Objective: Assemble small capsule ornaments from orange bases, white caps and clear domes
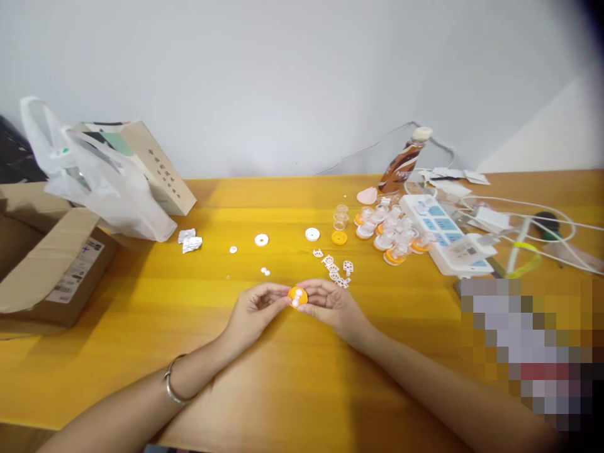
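Observation:
Between my left hand (259, 311) and my right hand (333, 308) is a small orange disc (292, 297) with white round pieces on its face. Fingers of both hands pinch it at opposite edges, just above the table. Beyond my left hand lies a white two-lobed piece (265, 272). Past my right hand is a loose group of white cut-out plastic pieces (330, 264). Farther back sit a white disc (261, 240), another white disc (312, 234) and an orange disc (339, 238), with clear cups (340, 217) stacked behind it.
Several clear-topped orange and white assemblies (384, 233) cluster at right, beside a power strip (446, 236) with cables. A brown bottle (406, 160) stands behind. On the left are a cardboard box (80, 277), a white plastic bag (123, 195) and crumpled foil (191, 242).

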Available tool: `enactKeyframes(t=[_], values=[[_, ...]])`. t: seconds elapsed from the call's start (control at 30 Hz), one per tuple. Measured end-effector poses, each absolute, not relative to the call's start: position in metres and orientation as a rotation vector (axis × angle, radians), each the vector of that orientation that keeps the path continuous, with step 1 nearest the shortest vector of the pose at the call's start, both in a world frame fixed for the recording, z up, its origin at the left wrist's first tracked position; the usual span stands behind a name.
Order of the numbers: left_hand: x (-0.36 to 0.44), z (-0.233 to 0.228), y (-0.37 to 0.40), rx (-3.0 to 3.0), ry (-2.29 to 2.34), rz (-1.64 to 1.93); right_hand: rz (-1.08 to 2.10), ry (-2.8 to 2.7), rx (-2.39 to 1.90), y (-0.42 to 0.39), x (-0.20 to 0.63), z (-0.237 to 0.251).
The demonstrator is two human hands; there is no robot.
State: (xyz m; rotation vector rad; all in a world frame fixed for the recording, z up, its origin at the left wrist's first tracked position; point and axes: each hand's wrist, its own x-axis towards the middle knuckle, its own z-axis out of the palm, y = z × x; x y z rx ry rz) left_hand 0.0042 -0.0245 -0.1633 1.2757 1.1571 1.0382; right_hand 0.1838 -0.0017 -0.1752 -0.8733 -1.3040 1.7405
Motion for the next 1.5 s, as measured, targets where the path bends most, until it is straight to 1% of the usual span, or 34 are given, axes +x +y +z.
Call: enactKeyframes(t=[0.13, 0.23, 0.33, 0.47, 0.53, 0.7, 0.83, 0.97, 1.07, 1.17, 1.27, 1.5], values=[[0.002, -0.163, -0.024, 1.417, 1.176, 1.025, 1.692, -1.306, -0.916, -0.003, 0.184, -0.176], [-0.005, -0.157, -0.014, 1.588, 1.276, 1.031, 1.653, -1.294, -0.936, -0.005, 0.183, -0.176], [-0.009, -0.147, 0.011, 1.869, 1.355, 0.973, 1.645, -1.300, -0.932, -0.005, 0.183, -0.177], [0.002, -0.134, 0.059, 2.237, 1.273, 0.756, 1.660, -1.284, -0.944, -0.004, 0.183, -0.178], [0.016, -0.132, 0.081, 2.273, 1.207, 0.730, 1.681, -1.263, -0.949, -0.003, 0.183, -0.178], [0.051, -0.140, 0.115, 2.182, 1.124, 0.757, 1.704, -1.240, -0.936, -0.003, 0.183, -0.180], [0.052, -0.137, 0.116, 2.030, 1.077, 0.775, 1.698, -1.249, -0.937, -0.005, 0.183, -0.182], [0.018, -0.123, 0.088, 1.805, 0.960, 0.808, 1.707, -1.285, -0.929, -0.006, 0.184, -0.182], [-0.012, -0.120, 0.054, 1.256, 0.716, 0.836, 1.705, -1.292, -0.919, -0.005, 0.185, -0.182], [-0.026, -0.125, 0.025, 1.000, 0.663, 0.842, 1.698, -1.301, -0.917, -0.003, 0.185, -0.183], [-0.026, -0.133, 0.011, 0.924, 0.696, 0.864, 1.684, -1.292, -0.929, -0.004, 0.185, -0.181], [-0.020, -0.149, 0.009, 0.926, 0.710, 0.899, 1.668, -1.253, -0.957, -0.005, 0.186, -0.176]])
